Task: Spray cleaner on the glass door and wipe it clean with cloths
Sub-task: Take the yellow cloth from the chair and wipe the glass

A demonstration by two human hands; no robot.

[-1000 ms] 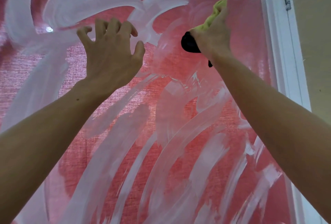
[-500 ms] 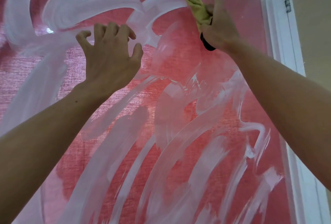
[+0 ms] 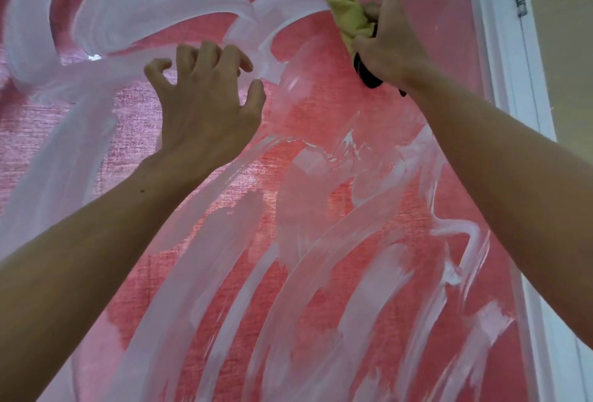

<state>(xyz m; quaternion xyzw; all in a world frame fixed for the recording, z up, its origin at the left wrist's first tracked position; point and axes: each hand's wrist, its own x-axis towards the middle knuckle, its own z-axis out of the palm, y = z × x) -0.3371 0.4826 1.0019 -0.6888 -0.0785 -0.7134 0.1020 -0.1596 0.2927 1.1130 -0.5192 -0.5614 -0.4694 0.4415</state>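
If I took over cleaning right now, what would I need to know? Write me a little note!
Right hand: grip is on a yellow cloth, with something black under it, pressed near the top of the glass door.
Left hand: holds nothing, curled fingertips resting on the glass.
Done: a few patches show clear.
Left: white streaks cover most of the glass; wipe them all off.

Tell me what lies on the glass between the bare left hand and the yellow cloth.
In the head view, a curved white cleaner smear on glass door separates left hand from yellow cloth.
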